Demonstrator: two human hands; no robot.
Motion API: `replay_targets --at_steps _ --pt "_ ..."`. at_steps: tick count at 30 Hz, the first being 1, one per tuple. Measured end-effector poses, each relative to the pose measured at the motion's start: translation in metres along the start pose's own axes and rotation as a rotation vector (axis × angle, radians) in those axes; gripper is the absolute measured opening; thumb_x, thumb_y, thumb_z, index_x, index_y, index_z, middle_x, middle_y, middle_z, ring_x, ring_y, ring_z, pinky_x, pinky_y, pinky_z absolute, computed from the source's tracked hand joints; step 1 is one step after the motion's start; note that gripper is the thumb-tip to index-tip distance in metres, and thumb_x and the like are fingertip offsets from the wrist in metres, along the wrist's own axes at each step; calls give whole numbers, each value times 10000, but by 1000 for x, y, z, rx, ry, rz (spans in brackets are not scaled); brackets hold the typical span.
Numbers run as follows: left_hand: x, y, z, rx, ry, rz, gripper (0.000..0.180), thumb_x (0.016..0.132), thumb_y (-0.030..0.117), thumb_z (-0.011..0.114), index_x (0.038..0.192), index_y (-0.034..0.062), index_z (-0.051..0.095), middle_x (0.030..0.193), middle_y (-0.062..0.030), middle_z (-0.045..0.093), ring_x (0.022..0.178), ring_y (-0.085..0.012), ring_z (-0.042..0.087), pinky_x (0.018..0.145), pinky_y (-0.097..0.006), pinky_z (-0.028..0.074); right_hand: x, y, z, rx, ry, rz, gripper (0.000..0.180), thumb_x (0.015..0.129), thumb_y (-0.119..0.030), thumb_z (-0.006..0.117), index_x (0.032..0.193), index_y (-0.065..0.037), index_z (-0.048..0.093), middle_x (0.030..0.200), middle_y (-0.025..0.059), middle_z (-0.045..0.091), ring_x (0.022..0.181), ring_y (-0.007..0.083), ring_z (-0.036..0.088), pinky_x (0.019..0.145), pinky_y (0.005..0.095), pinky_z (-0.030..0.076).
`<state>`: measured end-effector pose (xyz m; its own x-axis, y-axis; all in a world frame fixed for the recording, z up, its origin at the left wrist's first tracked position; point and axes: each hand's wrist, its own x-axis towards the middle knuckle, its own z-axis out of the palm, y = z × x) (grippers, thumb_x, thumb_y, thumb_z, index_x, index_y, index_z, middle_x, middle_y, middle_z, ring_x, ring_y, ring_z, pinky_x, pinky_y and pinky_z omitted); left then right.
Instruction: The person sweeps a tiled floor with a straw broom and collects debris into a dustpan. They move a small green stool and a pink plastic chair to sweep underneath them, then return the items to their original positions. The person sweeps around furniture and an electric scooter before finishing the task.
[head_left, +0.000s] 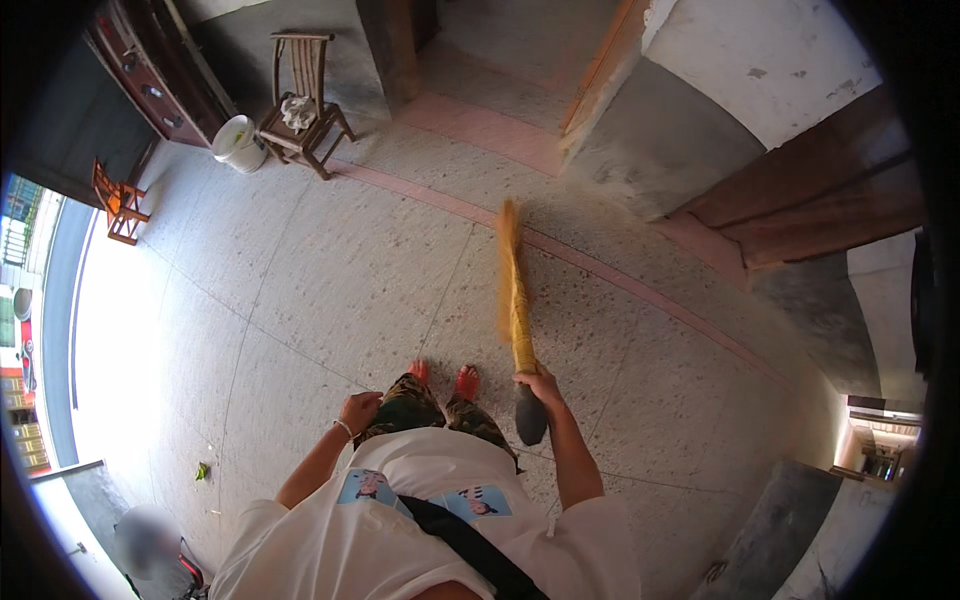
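Observation:
My right hand (pixel 543 387) is wrapped round the handle of a broom with a yellow-brown body (pixel 519 310). The dark butt of the handle sticks out below my fist, toward me. The bristle end points away over the floor, smeared by motion, and I cannot tell whether it touches the ground. My left hand (pixel 360 412), with a bracelet at the wrist, hangs beside my camouflage trousers. Its fingers are curled in, and nothing shows in them.
A wooden chair (pixel 303 100) with a pale cloth on its seat stands far left, beside a white bucket (pixel 238 144). Farther left is a small orange-brown chair (pixel 121 204). A green scrap (pixel 202 470) lies on the speckled floor (pixel 330 270). A person (pixel 160 550) is at lower left.

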<state>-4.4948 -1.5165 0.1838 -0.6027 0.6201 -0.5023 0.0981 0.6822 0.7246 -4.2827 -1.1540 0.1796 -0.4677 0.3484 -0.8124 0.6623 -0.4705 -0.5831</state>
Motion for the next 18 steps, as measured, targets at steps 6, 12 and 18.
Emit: replay_targets --at_steps 6,12,18 --pt "75 1 -11 273 -116 117 241 794 198 525 981 76 617 888 -143 629 826 -247 614 736 -318 476 18 -61 -35 -257 230 -137 886 633 -210 708 1349 -36 215 1028 119 565 918 226 553 796 308 428" --pt "197 9 -28 536 -253 382 244 799 269 519 889 87 654 1009 -83 606 918 -210 580 772 -311 472 147 -112 -71 -391 411 -23 819 557 -240 718 1274 -103 345 1096 148 532 980 260 531 806 323 432" --pt "315 22 -93 657 -197 576 214 722 154 569 893 43 633 947 -103 626 821 -220 611 728 -315 493 173 -177 -32 -236 128 72 874 564 -250 722 1299 -16 310 1162 144 489 988 214 515 825 294 414"
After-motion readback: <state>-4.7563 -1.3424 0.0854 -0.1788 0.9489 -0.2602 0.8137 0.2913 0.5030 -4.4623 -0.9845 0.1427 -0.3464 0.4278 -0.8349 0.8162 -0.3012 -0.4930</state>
